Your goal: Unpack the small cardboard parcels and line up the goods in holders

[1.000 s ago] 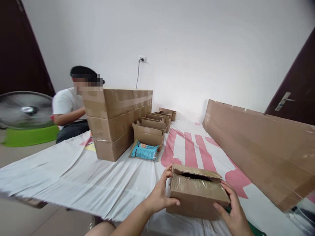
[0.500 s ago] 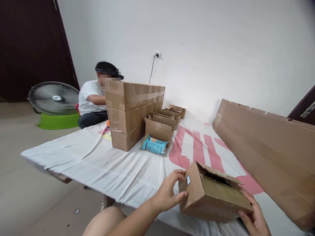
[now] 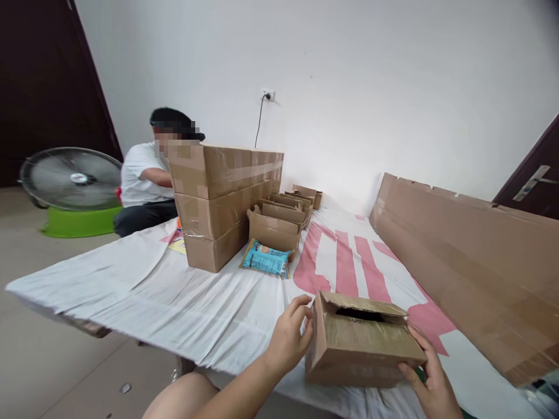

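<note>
White wall [image 3: 371,87], smooth and plain, rises behind a table spread with wrinkled white cloth [image 3: 209,314] printed in pink. At five o'clock sits a brown cardboard box [image 3: 358,364], oblong, shiny with tape, its top flap lifted over a dark slot. The right hand [image 3: 430,372] is clamped on its right end, thumb on the front. The left hand [image 3: 290,329] is loosely curled at the left end; I cannot tell whether it touches.

Toward nine o'clock, taped cartons [image 3: 222,215] stand stacked, partly blocking a seated person [image 3: 144,169]; beyond is a round fan [image 3: 72,174] above a green base [image 3: 82,221]. Near six o'clock, a crinkly blue packet [image 3: 267,259] lies before a row of open boxes [image 3: 273,231]. A long cardboard panel [image 3: 463,262] leans at four o'clock.

Half a second ago, the box's left end showed a small label; now that end has turned largely away.
</note>
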### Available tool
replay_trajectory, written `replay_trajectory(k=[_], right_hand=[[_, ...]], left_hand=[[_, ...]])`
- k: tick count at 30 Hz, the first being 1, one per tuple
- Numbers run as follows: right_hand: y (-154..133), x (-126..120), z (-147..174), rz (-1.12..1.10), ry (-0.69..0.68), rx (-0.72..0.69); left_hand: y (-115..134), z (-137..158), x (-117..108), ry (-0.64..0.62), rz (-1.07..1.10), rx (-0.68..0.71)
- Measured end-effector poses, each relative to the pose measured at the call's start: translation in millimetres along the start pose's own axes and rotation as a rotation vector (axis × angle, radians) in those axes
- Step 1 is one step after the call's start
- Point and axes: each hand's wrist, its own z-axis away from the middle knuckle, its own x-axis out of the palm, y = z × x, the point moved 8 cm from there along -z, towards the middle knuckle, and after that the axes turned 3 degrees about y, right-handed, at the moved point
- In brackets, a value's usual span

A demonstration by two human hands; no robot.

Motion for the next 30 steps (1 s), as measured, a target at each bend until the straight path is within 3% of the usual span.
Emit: replay_trajectory(k=[5, 10, 15, 25, 27, 30], right_hand=[[-15.7, 4.0, 2.6, 0.021, -0.007, -0.021], [-7.4, 4.8, 2.8, 0.039, -0.024, -0.034], [-9.4, 5.0, 3.9, 0.036, -0.012, -0.026], [-7.1, 4.4, 6.4, 0.038, 0.003, -0.021], [-7.1, 5.3, 6.2, 0.038, 0.004, -0.029], [-8.9, 5.5, 6.0, 0.047, 0.007, -0.035]], left_hand=[[-48.4, -7.5, -3.0, -0.136, -0.082, -0.307], [-77.1, -2.2, -7.1, -0.342, -0.191, -0.384], [-87.1, -0.2, -17.7, -0.399, -0.314, -0.451], [-132.9, -0.3, -49.8, -0.368, -0.378, -0.677], [-138.4, -0.9, -57.7, -0.310, -0.354, -0.715], [-145.9, -5.9, -78.3, -0.117, -0.306, -0.772]])
